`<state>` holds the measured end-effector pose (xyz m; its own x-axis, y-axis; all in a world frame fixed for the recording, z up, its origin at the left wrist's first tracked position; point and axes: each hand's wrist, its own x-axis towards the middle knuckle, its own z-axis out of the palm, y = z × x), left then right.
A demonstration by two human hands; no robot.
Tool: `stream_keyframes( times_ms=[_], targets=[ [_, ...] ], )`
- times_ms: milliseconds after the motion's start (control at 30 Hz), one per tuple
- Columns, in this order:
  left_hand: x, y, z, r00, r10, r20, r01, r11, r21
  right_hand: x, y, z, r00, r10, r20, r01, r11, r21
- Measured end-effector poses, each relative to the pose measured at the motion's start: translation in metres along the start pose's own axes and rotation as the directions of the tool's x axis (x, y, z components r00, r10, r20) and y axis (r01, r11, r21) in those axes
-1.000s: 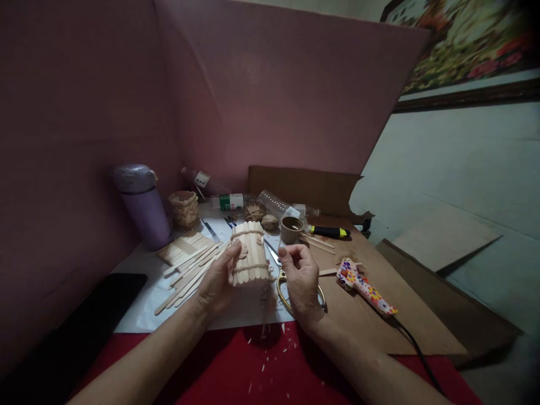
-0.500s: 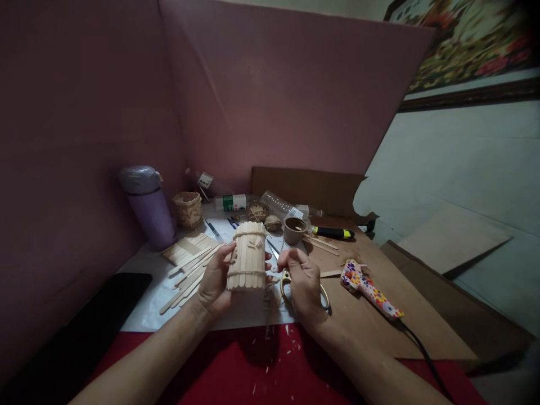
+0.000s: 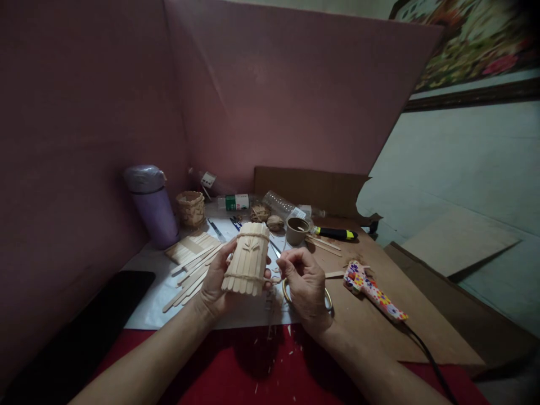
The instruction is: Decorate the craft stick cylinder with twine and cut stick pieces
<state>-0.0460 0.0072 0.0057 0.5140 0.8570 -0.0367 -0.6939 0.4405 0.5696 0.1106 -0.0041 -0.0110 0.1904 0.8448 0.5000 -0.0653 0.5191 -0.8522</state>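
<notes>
A cylinder of pale craft sticks (image 3: 250,260) with twine bands near its top and bottom is held by my left hand (image 3: 219,281), thumb on its left side and fingertips showing at its right. Small leaf-shaped chips mark its front. Just right of it, my right hand (image 3: 304,284) is closed in a pinch; whatever is between the fingertips is too small to make out. Under that hand lie scissors (image 3: 329,299) with gold handles, partly hidden. Loose craft sticks (image 3: 192,278) fan out left of my left hand.
Behind stand a purple bottle (image 3: 154,211), a woven basket (image 3: 190,208), twine balls (image 3: 260,212), plastic bottles (image 3: 278,202) and a brown cup (image 3: 297,231). A yellow-black cutter (image 3: 336,233) and a flowered glue gun (image 3: 373,289) with a cord lie on cardboard at the right.
The stick cylinder has tilted and turned in my left hand, so the chips on its front sit nearer its middle. My right hand stays beside it, still pinched. The view has shifted slightly.
</notes>
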Motion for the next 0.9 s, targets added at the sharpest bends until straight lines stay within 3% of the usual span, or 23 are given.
stream_keyframes(
  times_ms=[267,433,567,633,733,833,900],
  targets=[
    [0.001,-0.001,-0.001,0.997,-0.045,0.067,0.046,0.999,-0.024,-0.005,-0.019,0.0,0.955,-0.277,0.104,0.281,0.959,-0.033],
    [0.001,-0.002,-0.004,0.995,-0.052,0.08,0.053,0.998,-0.014,-0.009,-0.019,0.0,0.946,-0.306,0.109,0.315,0.946,-0.076],
    [0.001,-0.004,-0.007,0.998,-0.043,0.04,0.042,0.999,0.024,-0.011,-0.008,-0.006,0.94,-0.322,0.111,0.34,0.906,-0.251],
    [0.002,-0.005,-0.008,0.999,-0.046,0.029,0.045,0.998,0.033,-0.012,-0.006,-0.01,0.903,-0.4,0.154,0.429,0.839,-0.336],
    [0.002,-0.007,-0.011,0.998,-0.063,0.019,0.063,0.998,0.008,-0.011,-0.011,-0.016,0.799,-0.524,0.294,0.601,0.674,-0.43],
    [0.001,-0.009,-0.012,0.999,-0.046,0.006,0.046,0.999,-0.001,-0.009,-0.019,-0.017,0.693,-0.585,0.422,0.718,0.508,-0.475],
    [0.001,-0.01,-0.012,1.0,-0.019,0.011,0.019,1.0,0.014,-0.008,-0.021,-0.017,0.653,-0.6,0.463,0.752,0.44,-0.491]
  ],
)
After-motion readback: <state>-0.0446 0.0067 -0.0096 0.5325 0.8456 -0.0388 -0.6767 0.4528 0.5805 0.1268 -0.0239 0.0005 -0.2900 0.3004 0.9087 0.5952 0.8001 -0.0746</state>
